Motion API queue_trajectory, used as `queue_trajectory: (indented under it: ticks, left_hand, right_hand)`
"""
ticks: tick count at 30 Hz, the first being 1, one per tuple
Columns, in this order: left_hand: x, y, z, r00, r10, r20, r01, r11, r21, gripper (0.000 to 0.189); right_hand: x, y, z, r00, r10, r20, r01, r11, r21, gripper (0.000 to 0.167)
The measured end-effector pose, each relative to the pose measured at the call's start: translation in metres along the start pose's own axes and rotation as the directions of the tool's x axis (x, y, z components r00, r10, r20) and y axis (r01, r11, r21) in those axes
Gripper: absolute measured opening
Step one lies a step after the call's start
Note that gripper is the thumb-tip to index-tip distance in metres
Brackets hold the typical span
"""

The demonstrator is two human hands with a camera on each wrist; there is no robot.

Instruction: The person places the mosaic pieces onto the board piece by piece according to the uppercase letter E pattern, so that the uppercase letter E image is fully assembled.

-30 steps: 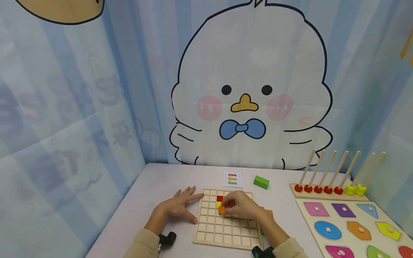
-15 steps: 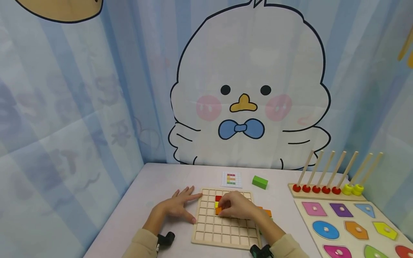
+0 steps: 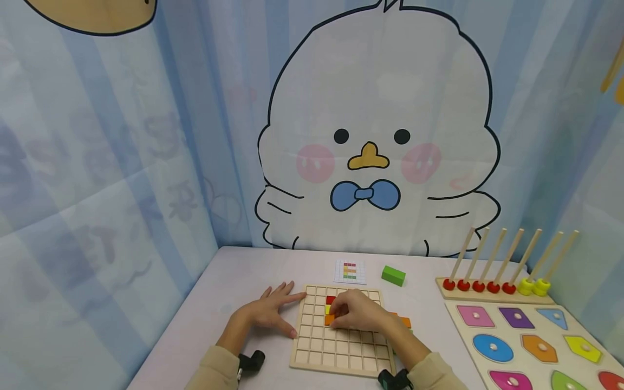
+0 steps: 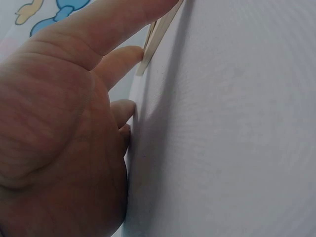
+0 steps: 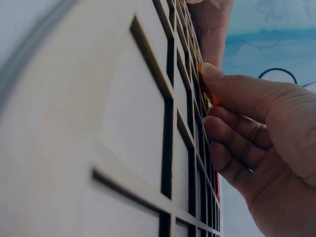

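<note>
In the head view a wooden grid board (image 3: pixel 331 359) lies on the white table. My right hand (image 3: pixel 359 311) is over its upper middle, thumb and fingers pinching an orange block (image 3: pixel 329 320) low in the grid. The right wrist view shows the thumb against that orange block (image 5: pixel 200 68), with the other fingers bent close over the slots. Behind it in the same column sit a yellow block (image 3: pixel 328 310) and a red block (image 3: pixel 330 299), partly covered by the hand. My left hand (image 3: pixel 267 311) lies spread at the board's left side, index fingertip and thumb at its edge.
Behind the board are a card with a coloured pattern (image 3: pixel 350 272) and a green block (image 3: pixel 393 275). More orange blocks (image 3: pixel 404 322) lie right of the board, partly behind the right arm. Farther right stand a peg rack (image 3: pixel 497 294) and a shape-knob puzzle (image 3: pixel 507 336).
The right hand has brought the orange block slightly left and down into the grid just in front of the yellow block. The left hand has stayed at the board's edge.
</note>
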State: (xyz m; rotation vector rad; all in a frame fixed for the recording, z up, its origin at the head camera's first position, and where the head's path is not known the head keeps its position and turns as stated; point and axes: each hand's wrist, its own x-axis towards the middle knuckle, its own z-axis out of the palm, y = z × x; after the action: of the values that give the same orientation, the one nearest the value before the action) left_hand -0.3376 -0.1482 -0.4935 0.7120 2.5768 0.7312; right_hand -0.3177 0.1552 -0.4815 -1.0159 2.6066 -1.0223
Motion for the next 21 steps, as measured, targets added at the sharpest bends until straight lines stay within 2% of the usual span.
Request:
queue_trajectory:
  ticks: [10, 21]
  left_hand:
    - [-0.001, 0.001, 0.0, 1.0, 0.004, -0.004, -0.004, 1.0, -0.004, 0.101]
    - [-0.002, 0.002, 0.0, 1.0, -0.005, -0.009, 0.005, 1.0, -0.005, 0.101]
  right_hand:
    - [0.0, 0.003, 0.001, 0.999, -0.031, -0.01, 0.031, 0.999, -0.021, 0.025]
    - [-0.018, -0.003, -0.01, 0.991, -0.054, -0.121, 0.049, 0.998, -0.051, 0.027]
